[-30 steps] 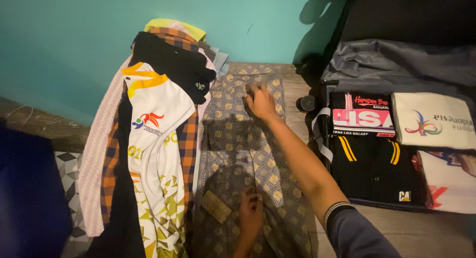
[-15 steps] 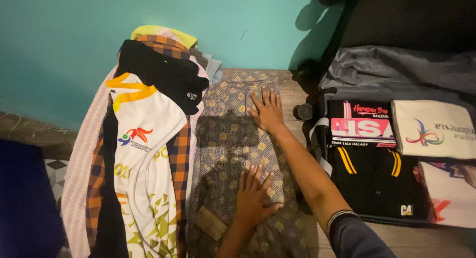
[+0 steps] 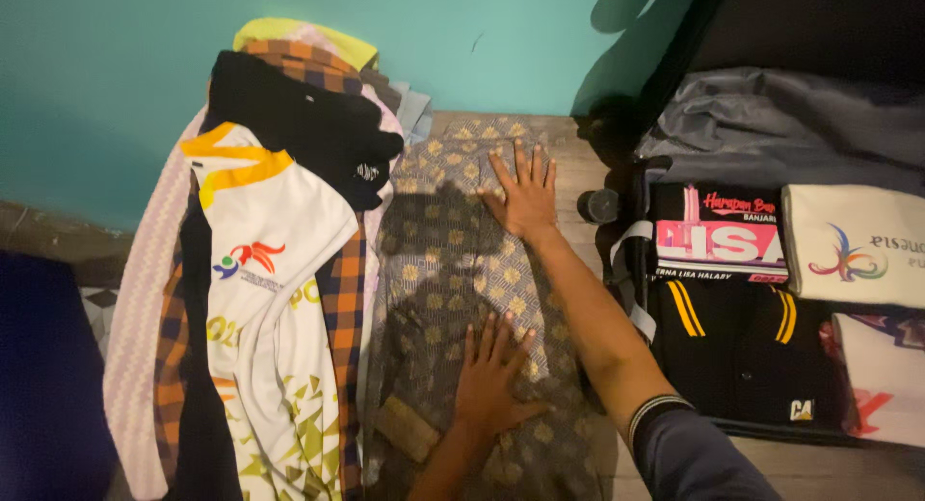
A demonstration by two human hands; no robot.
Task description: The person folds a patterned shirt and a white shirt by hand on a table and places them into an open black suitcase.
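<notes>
A: Where are the hands?
B: Both lie flat, fingers spread, grasping nothing, on the grey cloth patterned with gold squares (image 3: 453,270) spread on the floor. The right hand (image 3: 525,197) presses its far end, the left hand (image 3: 491,381) its near end.

A: What is beside the fingers?
B: Left of the fingertips lies a pile of garments topped by a white and yellow jersey (image 3: 265,270). Right of the right hand's fingers stands an open suitcase (image 3: 771,299) holding folded clothes
</notes>
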